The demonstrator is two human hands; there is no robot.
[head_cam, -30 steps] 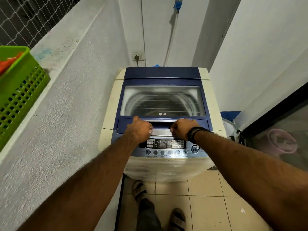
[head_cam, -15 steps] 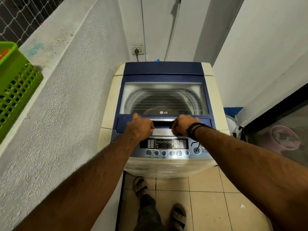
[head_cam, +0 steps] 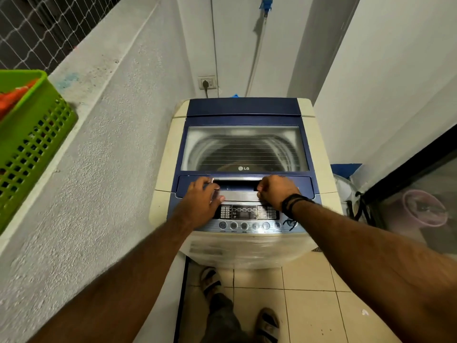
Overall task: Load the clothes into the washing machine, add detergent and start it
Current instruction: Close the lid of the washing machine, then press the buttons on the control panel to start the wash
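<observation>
A cream and blue top-loading washing machine (head_cam: 168,154) stands in front of me, its glass lid (head_cam: 244,147) lying flat and closed. Through the glass I see the drum, with contents too dim to tell. My left hand (head_cam: 201,199) grips the left end of the silver lid handle (head_cam: 238,194), fingers curled into the recess. My right hand (head_cam: 275,190), with a dark band on the wrist, grips the handle's right end. The control panel (head_cam: 249,214) with its round buttons sits just below both hands. A green basket (head_cam: 32,139) holding orange cloth rests on the ledge at left.
A rough white wall and ledge run along the left, close to the machine. A plugged-in wall socket (head_cam: 207,82) sits behind it. White walls and a dark glass door (head_cam: 420,201) close in the right side. My sandalled feet (head_cam: 267,323) stand on the tiled floor.
Both hands have stayed on the lid handle. The left fingers have reached further over the handle's left end. The lid remains flat; my view has shifted slightly.
</observation>
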